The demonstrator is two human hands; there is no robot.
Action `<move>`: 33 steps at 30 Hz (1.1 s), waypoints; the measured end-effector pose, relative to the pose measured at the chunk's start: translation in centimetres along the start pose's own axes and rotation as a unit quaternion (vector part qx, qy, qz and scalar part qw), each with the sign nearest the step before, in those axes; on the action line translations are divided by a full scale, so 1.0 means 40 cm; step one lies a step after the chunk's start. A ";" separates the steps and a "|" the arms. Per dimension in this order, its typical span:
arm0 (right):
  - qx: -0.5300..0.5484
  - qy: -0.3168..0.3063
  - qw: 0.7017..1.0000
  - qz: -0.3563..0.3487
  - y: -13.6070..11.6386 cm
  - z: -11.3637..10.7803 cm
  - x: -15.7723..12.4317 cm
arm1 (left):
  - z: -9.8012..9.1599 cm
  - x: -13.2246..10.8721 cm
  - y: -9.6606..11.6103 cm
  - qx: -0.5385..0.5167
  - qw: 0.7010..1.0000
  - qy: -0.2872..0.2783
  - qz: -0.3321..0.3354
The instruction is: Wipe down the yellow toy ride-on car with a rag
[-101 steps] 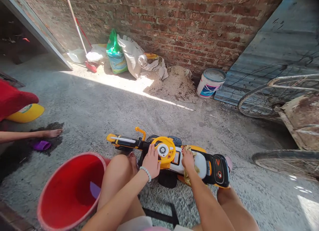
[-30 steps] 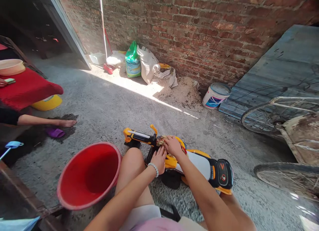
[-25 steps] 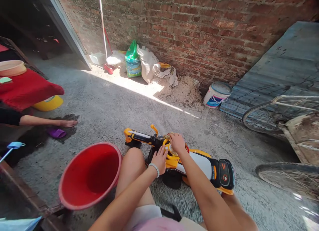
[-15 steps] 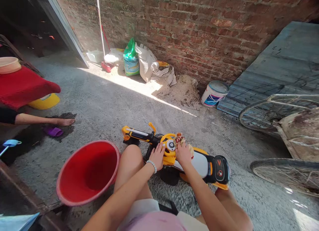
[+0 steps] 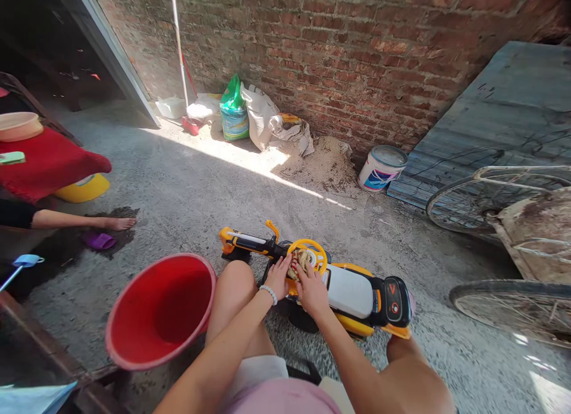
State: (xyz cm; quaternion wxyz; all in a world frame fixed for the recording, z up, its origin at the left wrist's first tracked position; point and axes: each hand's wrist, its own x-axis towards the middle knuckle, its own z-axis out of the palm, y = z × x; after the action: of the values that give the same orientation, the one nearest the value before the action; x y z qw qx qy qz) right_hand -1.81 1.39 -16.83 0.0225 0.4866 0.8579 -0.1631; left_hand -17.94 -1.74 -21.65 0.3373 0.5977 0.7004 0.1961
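We are pressing our right hand [image 5: 311,290] onto a crumpled yellowish rag [image 5: 301,260], our fingers bent over it and holding it against the hub of the yellow steering wheel [image 5: 317,247]. Our left hand [image 5: 279,276] is lying just beside the right one, almost touching it. Its fingers are stretched flat against the wheel's near left side and are not wrapping around anything. A white bead bracelet [image 5: 269,293] is sitting on that wrist.

The wheel belongs to a yellow, black and white ride-on toy car [image 5: 352,292], which is standing on the concrete floor [image 5: 200,182] between our bare knees, its front pointing left. A red plastic basin [image 5: 160,310] is tilting towards us just to the left of our left knee.

Farther left, another person's bare foot [image 5: 118,223] is resting on a wet patch, beside a purple slipper [image 5: 99,241]. Against the brick wall [image 5: 339,51], a green bag [image 5: 234,112], pale sacks [image 5: 267,119], a sand pile [image 5: 325,162] and a white paint bucket [image 5: 381,168] are standing. Bicycle wheels [image 5: 486,201] are showing at the right.
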 end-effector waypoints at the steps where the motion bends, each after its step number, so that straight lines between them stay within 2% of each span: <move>1: -0.003 -0.006 1.000 -0.002 -0.005 0.005 0.008 | 0.001 0.001 -0.002 -0.001 1.000 -0.002 -0.003; 4: -0.012 -0.020 1.000 -0.013 -0.007 0.027 0.017 | 0.003 0.003 -0.004 0.006 1.000 -0.015 -0.011; 7: -0.005 -0.002 1.000 -0.023 0.020 0.055 -0.009 | 0.003 0.005 -0.004 0.010 1.000 -0.019 -0.007; 10: 0.008 0.026 1.000 -0.004 0.080 0.079 -0.053 | 0.005 0.001 0.000 0.014 1.000 -0.012 0.003; 13: 0.052 0.068 0.995 0.052 0.170 0.086 -0.071 | 0.012 -0.012 0.002 0.026 0.999 -0.010 0.019; 16: 0.129 0.130 0.977 0.106 0.252 0.063 -0.034 | 0.021 -0.033 -0.010 0.036 0.999 -0.009 0.029; 18: 0.172 0.167 0.964 0.114 0.274 0.034 0.015 | 0.025 -0.048 -0.030 0.032 0.999 -0.005 0.023; 20: 0.183 0.196 0.958 0.099 0.256 0.006 0.070 | 0.026 -0.063 -0.057 0.025 0.999 -0.004 0.024; 23: 0.123 0.201 0.970 0.054 0.162 -0.018 0.137 | 0.025 -0.080 -0.097 0.027 0.999 -0.012 0.029; 26: 0.022 0.106 0.994 0.019 0.051 -0.020 0.164 | 0.026 -0.082 -0.116 0.014 1.000 -0.016 -0.003; 29: -0.027 0.007 1.000 -0.014 -0.004 -0.014 0.142 | 0.028 -0.059 -0.105 -0.095 0.994 -0.001 -0.050; 31: -0.017 -0.018 0.999 -0.041 -0.001 -0.005 0.098 | 0.026 -0.034 -0.086 -0.231 0.967 0.011 -0.107; 33: 0.021 -0.020 0.998 -0.054 0.024 0.014 0.039 | 0.023 -0.008 -0.064 -0.385 0.906 0.019 -0.177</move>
State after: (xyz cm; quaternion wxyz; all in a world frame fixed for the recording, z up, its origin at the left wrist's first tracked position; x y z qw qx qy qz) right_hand -1.88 2.95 -17.92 0.0209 0.4367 0.8787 -0.1919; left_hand -19.07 -2.71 -23.96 0.5566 0.2841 0.6711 0.3989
